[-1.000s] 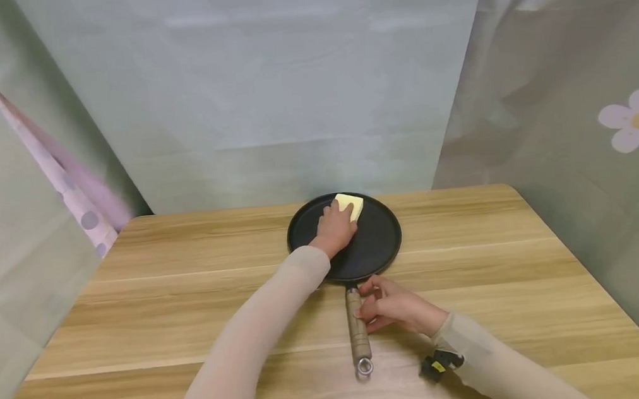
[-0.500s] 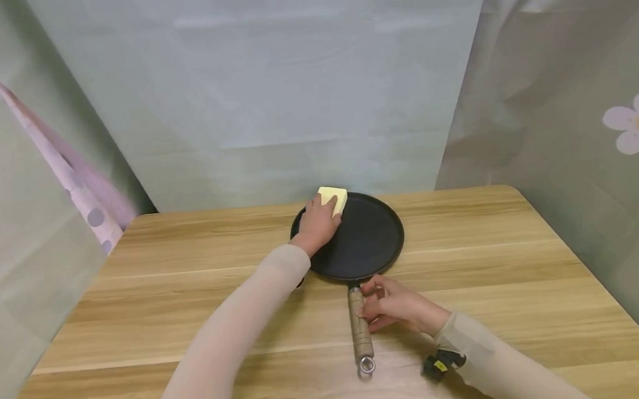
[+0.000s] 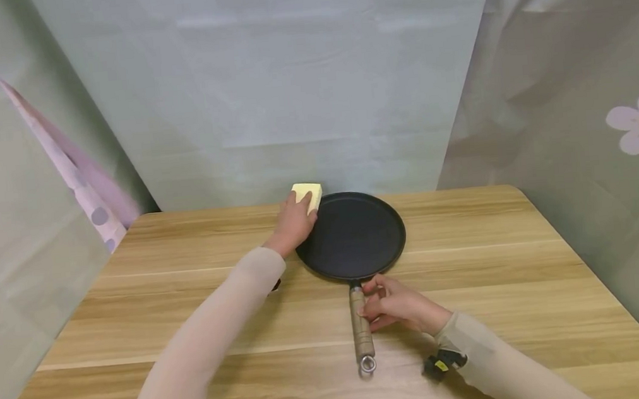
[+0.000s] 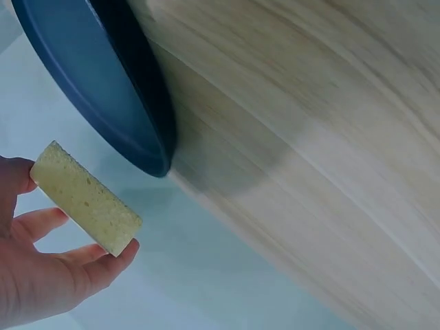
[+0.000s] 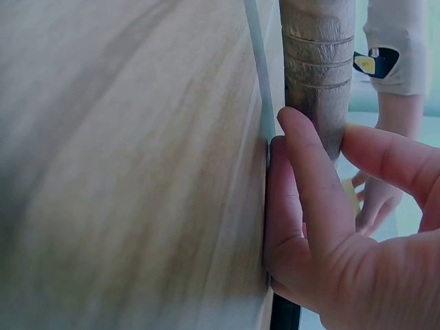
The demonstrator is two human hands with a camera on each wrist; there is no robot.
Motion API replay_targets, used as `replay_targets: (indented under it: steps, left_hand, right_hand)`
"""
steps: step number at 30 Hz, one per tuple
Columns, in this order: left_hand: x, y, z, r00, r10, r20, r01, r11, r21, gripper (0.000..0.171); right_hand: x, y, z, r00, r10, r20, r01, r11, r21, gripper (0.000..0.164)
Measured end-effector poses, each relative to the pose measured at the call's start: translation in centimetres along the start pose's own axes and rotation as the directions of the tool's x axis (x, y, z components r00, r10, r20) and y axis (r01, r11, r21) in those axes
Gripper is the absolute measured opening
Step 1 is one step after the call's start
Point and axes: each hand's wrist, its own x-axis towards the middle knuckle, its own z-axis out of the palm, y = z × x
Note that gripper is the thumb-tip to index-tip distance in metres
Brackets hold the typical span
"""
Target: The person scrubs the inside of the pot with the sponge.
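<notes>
A pale yellow sponge (image 3: 309,194) is pinched between the thumb and fingers of my left hand (image 3: 290,224), at the far left of a round black flat pan (image 3: 357,234). In the left wrist view the sponge (image 4: 86,199) is held apart from the pan's rim (image 4: 161,148), out beyond the table's edge. The pan lies on the table with its wooden handle (image 3: 362,332) pointing towards me. My right hand (image 3: 398,306) pinches that handle near the pan; the right wrist view shows thumb and fingertips on opposite sides of the wood (image 5: 320,51).
A wood-grain table (image 3: 503,272) carries the pan close to its back edge. Pale grey-green cloth (image 3: 309,86) hangs right behind, with more cloth at both sides. A metal ring (image 3: 367,364) ends the handle. A small black camera (image 3: 438,365) sits under my right wrist.
My left hand has moved left with the sponge, from over the pan's middle past its far left rim. The right hand keeps its place on the handle. The view shifts slightly.
</notes>
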Motion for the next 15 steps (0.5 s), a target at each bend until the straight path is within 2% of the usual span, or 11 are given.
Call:
replay_targets:
  steps: [7,15]
  left_hand:
    - [-0.9,-1.6,-0.9,1.000,-0.009,-0.020,0.009,0.999,0.041,0.051]
    - [-2.0,-3.8,-1.7,0.999,-0.028,-0.027,0.029,0.999,0.034,0.052]
  right_hand:
    - [0.0,0.0,-0.1,1.000,-0.002,0.008,0.002,1.000,-0.010,0.045]
    - [-0.1,0.1,-0.2,1.000,-0.005,0.007,0.005,1.000,-0.004,0.044]
